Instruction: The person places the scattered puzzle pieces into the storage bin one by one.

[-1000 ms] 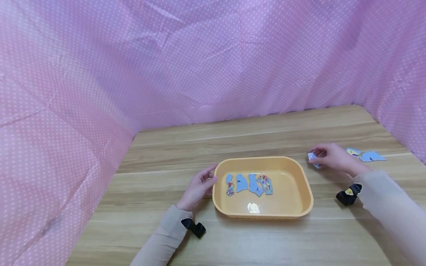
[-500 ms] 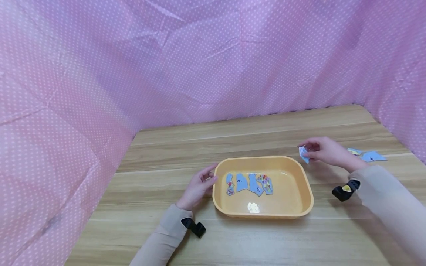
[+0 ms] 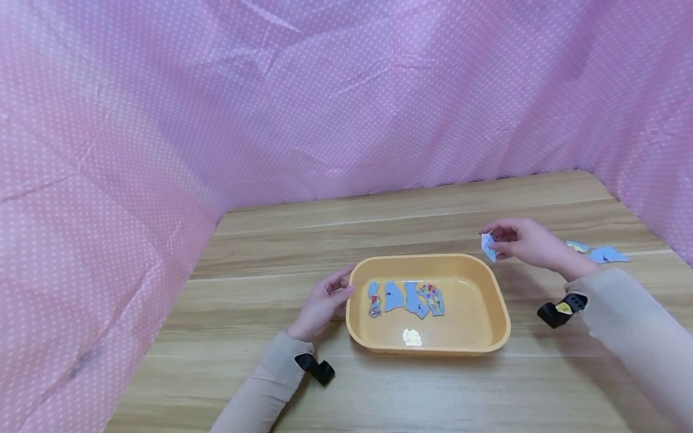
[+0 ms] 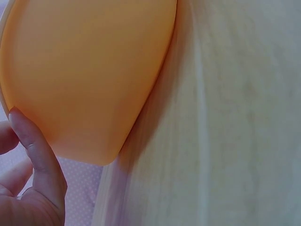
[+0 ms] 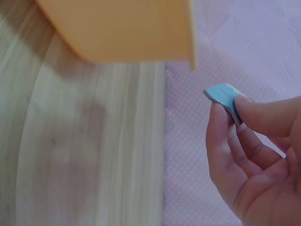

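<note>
On the tabletop stands a yellow-orange plastic tray [image 3: 428,346]. My left hand [image 3: 319,307] rests against its left end, thumb and index finger apart at the rim; in the left wrist view the thumb [image 4: 40,155] touches the outer wall. Inside the tray, several blue puzzle pieces [image 3: 394,296] lie in a row toward the left. My right hand [image 3: 527,243] pinches another puzzle piece [image 5: 223,96] between thumb and fingers, raised beyond the tray's back right corner. Its pale blue face shows, partly covered by the thumb.
Two more puzzle pieces, a blue one [image 3: 609,255] and a yellow-patterned one [image 3: 577,246], lie on the wooden table [image 3: 281,240] beyond the right forearm. A pink dotted cloth [image 3: 346,108] hangs behind the table and along its sides.
My right hand has lifted the puzzle piece and moved it left and slightly away, toward the tray's back right corner. The left hand and the tray stay put.
</note>
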Available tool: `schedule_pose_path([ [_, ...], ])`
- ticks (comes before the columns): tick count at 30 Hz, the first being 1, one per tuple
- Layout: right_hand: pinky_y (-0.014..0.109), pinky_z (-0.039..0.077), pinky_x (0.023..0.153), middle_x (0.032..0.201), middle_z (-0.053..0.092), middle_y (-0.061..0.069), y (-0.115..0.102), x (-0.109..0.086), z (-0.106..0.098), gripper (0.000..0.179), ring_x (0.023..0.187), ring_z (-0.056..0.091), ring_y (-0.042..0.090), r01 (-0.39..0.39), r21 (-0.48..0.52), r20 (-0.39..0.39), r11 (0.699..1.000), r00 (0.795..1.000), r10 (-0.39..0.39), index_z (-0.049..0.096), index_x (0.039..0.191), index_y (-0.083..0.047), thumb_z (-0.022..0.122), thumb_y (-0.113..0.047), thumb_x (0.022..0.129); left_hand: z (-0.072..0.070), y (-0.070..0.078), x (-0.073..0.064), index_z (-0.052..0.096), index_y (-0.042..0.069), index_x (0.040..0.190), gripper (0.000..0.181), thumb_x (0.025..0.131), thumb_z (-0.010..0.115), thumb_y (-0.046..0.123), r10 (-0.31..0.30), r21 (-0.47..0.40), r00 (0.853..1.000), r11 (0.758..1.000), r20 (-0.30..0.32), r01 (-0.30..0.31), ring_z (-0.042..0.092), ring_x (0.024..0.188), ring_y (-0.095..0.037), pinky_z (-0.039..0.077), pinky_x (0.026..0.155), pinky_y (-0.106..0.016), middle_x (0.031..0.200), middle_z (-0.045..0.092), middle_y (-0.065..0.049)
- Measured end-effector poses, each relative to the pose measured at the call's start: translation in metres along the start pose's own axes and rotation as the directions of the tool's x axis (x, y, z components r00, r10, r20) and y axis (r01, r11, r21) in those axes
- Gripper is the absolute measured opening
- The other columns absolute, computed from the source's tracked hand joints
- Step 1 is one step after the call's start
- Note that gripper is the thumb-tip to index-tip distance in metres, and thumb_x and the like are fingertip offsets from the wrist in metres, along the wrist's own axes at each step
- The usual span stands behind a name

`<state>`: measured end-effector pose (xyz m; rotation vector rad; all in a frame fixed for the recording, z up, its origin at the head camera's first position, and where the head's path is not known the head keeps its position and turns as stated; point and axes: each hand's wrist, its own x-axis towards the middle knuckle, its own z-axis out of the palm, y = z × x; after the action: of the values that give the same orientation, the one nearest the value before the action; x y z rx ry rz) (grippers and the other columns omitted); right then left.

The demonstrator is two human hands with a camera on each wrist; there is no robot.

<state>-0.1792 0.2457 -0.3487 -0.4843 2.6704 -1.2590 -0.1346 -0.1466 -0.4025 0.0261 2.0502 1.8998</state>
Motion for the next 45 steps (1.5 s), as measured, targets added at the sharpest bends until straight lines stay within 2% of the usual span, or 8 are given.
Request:
schedule_pose_path([
  [4,0.028,0.058,0.067,0.097,0.061,0.017,-0.009,0.000,0.001,0.028,0.073,0.060,0.000,0.001,0.023,0.002,1.000,1.000,-0.001,0.058,0.115,0.010,0.059,-0.001,0.089,0.001,0.001,-0.001,0.041,0.014,0.143,0.049,0.096,0.053,0.009,-0.009,-0.001,1.000,1.000,-0.004,0.009,0.056,0.075,-0.010,0.053,0.064,-0.024,0.100,0.047,-0.004],
  [11,0.026,0.056,0.067,0.098,0.064,0.014,-0.025,0.001,0.008,0.027,0.076,0.059,-0.001,0.027,-0.009,0.007,1.000,1.000,-0.027,0.061,0.114,0.006,0.062,-0.004,0.089,0.001,-0.001,0.000,0.041,0.013,0.143,0.050,0.095,0.054,0.008,-0.002,-0.005,1.000,1.000,-0.006,0.002,0.057,0.074,-0.010,0.053,0.064,-0.024,0.100,0.048,-0.005],
  [18,0.022,0.054,0.073,0.095,0.067,0.010,-0.049,0.009,0.015,0.025,0.080,0.061,0.005,0.054,-0.004,0.028,0.999,0.998,-0.054,0.063,0.112,0.003,0.063,-0.008,0.089,0.001,-0.001,0.000,0.040,0.010,0.144,0.050,0.095,0.053,0.004,0.011,-0.029,1.000,1.000,-0.005,-0.011,0.054,0.071,-0.009,0.052,0.061,-0.022,0.098,0.047,-0.004],
  [22,0.020,0.052,0.071,0.094,0.068,0.010,-0.062,0.014,0.021,0.023,0.080,0.061,0.007,0.089,0.002,0.035,0.996,0.995,-0.089,0.064,0.109,0.003,0.064,-0.008,0.089,0.002,-0.002,0.000,0.040,0.010,0.144,0.051,0.095,0.052,0.003,0.012,-0.031,1.000,0.999,-0.007,-0.013,0.054,0.071,-0.009,0.053,0.061,-0.023,0.097,0.047,-0.003],
  [28,0.023,0.050,0.071,0.093,0.069,0.007,-0.077,0.022,0.033,0.022,0.084,0.062,0.014,0.111,-0.014,0.024,0.994,0.994,-0.111,0.066,0.108,0.000,0.065,-0.010,0.088,0.001,-0.002,0.001,0.040,0.010,0.144,0.051,0.095,0.053,0.004,0.012,-0.030,1.000,0.999,-0.005,-0.012,0.055,0.072,-0.009,0.054,0.062,-0.024,0.098,0.047,-0.004],
  [37,0.026,0.049,0.071,0.091,0.070,0.007,-0.091,0.035,0.054,0.021,0.082,0.062,0.014,0.161,0.029,0.040,0.986,0.986,-0.163,0.068,0.106,0.000,0.066,-0.009,0.087,-0.001,-0.001,0.002,0.041,0.012,0.143,0.051,0.094,0.055,0.007,-0.001,-0.015,1.000,1.000,0.002,0.001,0.056,0.074,-0.010,0.054,0.064,-0.025,0.100,0.047,-0.005],
  [45,0.031,0.054,0.079,0.096,0.070,0.011,-0.093,0.047,0.077,0.021,0.088,0.065,0.017,0.195,0.109,0.114,0.975,0.972,-0.208,0.067,0.105,0.002,0.067,-0.007,0.086,-0.001,-0.001,0.002,0.040,0.011,0.144,0.051,0.095,0.054,0.006,0.001,-0.025,1.000,1.000,0.011,-0.001,0.058,0.074,-0.010,0.054,0.064,-0.024,0.099,0.046,-0.005],
])
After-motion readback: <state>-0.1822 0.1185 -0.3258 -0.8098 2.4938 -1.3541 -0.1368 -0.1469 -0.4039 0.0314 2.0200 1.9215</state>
